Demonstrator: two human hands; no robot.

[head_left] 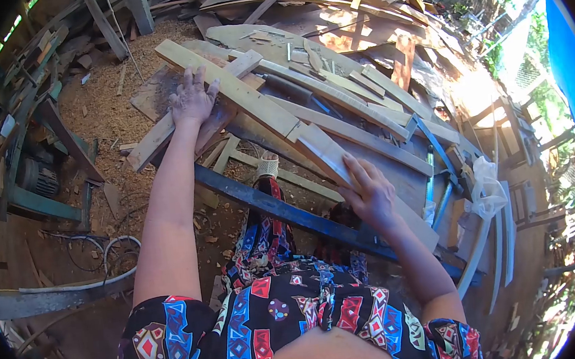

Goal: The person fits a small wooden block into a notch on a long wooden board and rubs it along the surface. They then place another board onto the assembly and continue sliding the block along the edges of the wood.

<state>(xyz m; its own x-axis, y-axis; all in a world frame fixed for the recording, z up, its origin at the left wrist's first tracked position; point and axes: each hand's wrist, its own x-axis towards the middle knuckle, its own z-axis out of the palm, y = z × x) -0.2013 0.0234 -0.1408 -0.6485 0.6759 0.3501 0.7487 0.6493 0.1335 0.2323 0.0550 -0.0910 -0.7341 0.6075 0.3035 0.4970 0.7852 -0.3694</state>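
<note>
Head view: left hand (193, 97), right hand (372, 196) on flat pale planks (253, 102)

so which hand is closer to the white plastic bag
Right. The right hand rests on a pale plank, with the white plastic bag close by on its outer side. The left hand lies flat on the planks farther up the pile, well away.

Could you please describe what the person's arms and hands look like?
Both arms are bare to the short sleeves of a garment patterned in red, blue, black and white geometric shapes. The left hand and right hand wear no gloves.
</note>
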